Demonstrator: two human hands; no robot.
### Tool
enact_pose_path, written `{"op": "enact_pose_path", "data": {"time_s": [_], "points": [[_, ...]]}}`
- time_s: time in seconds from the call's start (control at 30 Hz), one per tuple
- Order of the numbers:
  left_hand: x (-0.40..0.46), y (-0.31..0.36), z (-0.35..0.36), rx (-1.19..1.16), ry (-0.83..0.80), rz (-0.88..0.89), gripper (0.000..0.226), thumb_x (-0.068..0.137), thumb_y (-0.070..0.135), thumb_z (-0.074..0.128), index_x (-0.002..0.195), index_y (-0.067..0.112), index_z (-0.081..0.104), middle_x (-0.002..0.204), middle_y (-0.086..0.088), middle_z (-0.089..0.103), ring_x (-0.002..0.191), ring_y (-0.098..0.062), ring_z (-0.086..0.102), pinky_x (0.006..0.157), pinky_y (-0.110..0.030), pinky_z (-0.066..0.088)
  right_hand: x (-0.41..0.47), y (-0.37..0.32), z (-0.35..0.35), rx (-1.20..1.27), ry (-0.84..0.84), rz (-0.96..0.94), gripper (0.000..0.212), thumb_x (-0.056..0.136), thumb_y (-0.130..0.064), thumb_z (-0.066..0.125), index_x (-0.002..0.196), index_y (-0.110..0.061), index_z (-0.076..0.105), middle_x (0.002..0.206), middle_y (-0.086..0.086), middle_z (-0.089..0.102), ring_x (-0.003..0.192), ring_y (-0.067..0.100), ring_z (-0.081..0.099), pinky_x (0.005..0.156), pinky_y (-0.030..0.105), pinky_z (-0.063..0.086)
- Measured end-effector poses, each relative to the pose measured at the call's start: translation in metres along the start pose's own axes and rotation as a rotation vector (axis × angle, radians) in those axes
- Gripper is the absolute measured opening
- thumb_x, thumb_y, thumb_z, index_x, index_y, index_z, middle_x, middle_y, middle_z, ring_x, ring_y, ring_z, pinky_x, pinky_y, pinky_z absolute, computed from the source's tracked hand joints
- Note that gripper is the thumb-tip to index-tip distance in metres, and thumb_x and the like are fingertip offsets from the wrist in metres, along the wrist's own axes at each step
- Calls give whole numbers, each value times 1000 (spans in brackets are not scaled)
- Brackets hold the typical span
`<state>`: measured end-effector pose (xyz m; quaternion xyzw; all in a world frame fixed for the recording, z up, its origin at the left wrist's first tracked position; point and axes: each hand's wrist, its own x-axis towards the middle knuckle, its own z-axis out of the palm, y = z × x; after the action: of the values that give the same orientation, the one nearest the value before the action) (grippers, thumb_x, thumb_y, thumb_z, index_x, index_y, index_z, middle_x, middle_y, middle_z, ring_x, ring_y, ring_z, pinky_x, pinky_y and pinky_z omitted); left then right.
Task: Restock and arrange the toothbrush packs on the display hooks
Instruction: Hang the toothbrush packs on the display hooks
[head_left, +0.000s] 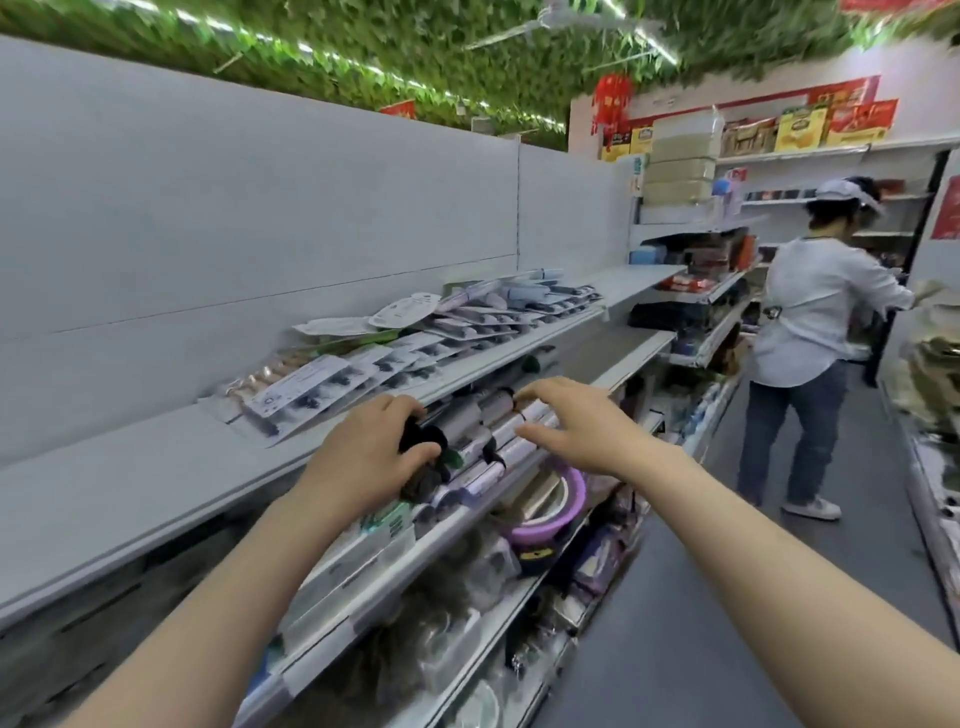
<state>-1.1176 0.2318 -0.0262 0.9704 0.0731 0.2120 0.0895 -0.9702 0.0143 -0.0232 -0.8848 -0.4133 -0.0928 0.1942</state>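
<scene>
Flat toothbrush packs lie in overlapping piles on the top grey shelf, left of centre. On the shelf below sit rows of dark-and-silver packs, blurred. My left hand curls its fingers round a dark item at the left end of that row. My right hand reaches over the row with fingers spread and straight, fingertips touching the silver packs. No display hooks show.
A purple round tub and assorted goods fill the lower shelves. A person in a white shirt and cap stands in the aisle at right, facing other shelves. The grey aisle floor runs beside the shelving.
</scene>
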Motion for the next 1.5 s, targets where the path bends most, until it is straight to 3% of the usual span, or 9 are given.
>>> {"op": "enact_pose_path", "data": {"time_s": [0.23, 0.43, 0.63, 0.8, 1.07, 1.3, 1.43, 1.5], "points": [[150, 44, 61, 27, 65, -92, 50, 94, 52, 54, 133, 21, 52, 136, -2, 54, 126, -20, 48, 101, -35, 40, 105, 147, -19, 68, -32, -74, 48, 96, -50, 57, 137, -24, 55, 137, -1, 58, 126, 18, 53, 104, 39, 46], [280, 98, 110, -15, 121, -55, 51, 93, 54, 52, 130, 19, 55, 131, -2, 58, 123, -20, 50, 101, -37, 42, 174, 266, -49, 134, 84, -31, 41, 98, -42, 58, 133, -20, 58, 135, -2, 60, 123, 17, 55, 101, 34, 44], [388, 108, 172, -43, 150, -71, 49, 94, 52, 54, 131, 19, 54, 133, -1, 55, 126, -19, 45, 102, -34, 38, 246, 362, -30, 158, 88, -48, 39, 99, -41, 57, 132, -21, 59, 134, -4, 61, 123, 14, 55, 97, 25, 41], [483, 111, 228, -54, 208, -43, 50, 93, 50, 56, 130, 17, 56, 131, -3, 57, 125, -21, 45, 104, -32, 34, 316, 436, -13, 178, 119, -44, 36, 98, -41, 58, 128, -20, 63, 130, -3, 63, 121, 14, 57, 100, 33, 46], [639, 128, 300, -157, 259, -99, 51, 93, 50, 57, 132, 19, 55, 132, -3, 54, 125, -23, 45, 102, -34, 37, 461, 529, -21, 265, 154, 25, 41, 98, -43, 58, 130, -17, 62, 128, -1, 64, 121, 15, 57, 92, 24, 39], [695, 134, 343, -52, 264, -300, 57, 93, 57, 49, 135, 19, 52, 134, -3, 55, 125, -24, 46, 101, -38, 41, 536, 598, 0, 428, 2, 104, 53, 94, -51, 59, 138, -21, 54, 136, 0, 60, 117, 15, 60, 97, 29, 46], [703, 136, 355, -9, 337, -362, 60, 92, 60, 46, 137, 21, 51, 137, 2, 54, 128, -20, 45, 102, -34, 40, 580, 610, 4, 561, -95, 120, 57, 93, -55, 58, 136, -18, 55, 127, 3, 63, 95, 13, 65, 77, 30, 51], [706, 140, 358, 16, 366, -412, 61, 90, 63, 42, 136, 24, 51, 135, 5, 55, 127, -17, 45, 100, -32, 40, 601, 617, 7, 552, -142, 105, 58, 91, -56, 60, 128, -12, 61, 118, 8, 68, 94, 20, 66, 79, 34, 53]]}}
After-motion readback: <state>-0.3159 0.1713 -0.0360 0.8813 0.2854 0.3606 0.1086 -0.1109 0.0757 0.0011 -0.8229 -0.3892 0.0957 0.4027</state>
